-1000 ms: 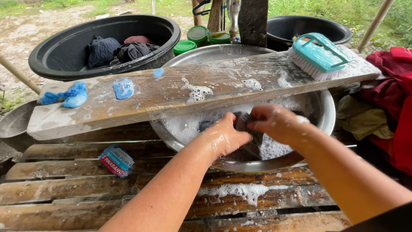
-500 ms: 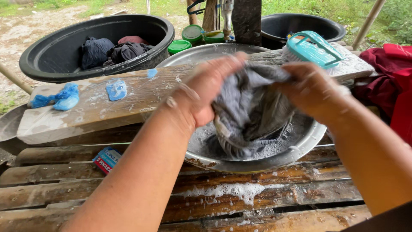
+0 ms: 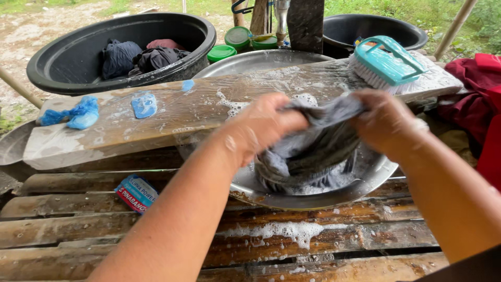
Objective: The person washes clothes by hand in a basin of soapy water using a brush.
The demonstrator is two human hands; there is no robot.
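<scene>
My left hand (image 3: pixel 263 128) and my right hand (image 3: pixel 383 122) both grip the top edge of a wet grey garment (image 3: pixel 313 151), stretched between them. The cloth hangs down into a metal basin (image 3: pixel 373 175) of soapy water. Both hands are wet with suds and held just above the basin, in front of a soapy wooden washboard plank (image 3: pixel 193 112) laid across it.
A teal scrub brush (image 3: pixel 389 62) rests on the plank's right end; blue soap pieces (image 3: pixel 143 104) and a blue plastic scrap (image 3: pixel 78 115) lie on its left. A black tub (image 3: pixel 62 62) holds dark clothes. Red clothing (image 3: pixel 482 104) is piled at right. A blue-and-red soap sachet (image 3: pixel 135 193) lies on the wet slats.
The hands lifted the grey garment out of the suds, raised it high, and have now lowered it a little with the cloth pulled taut between them.
</scene>
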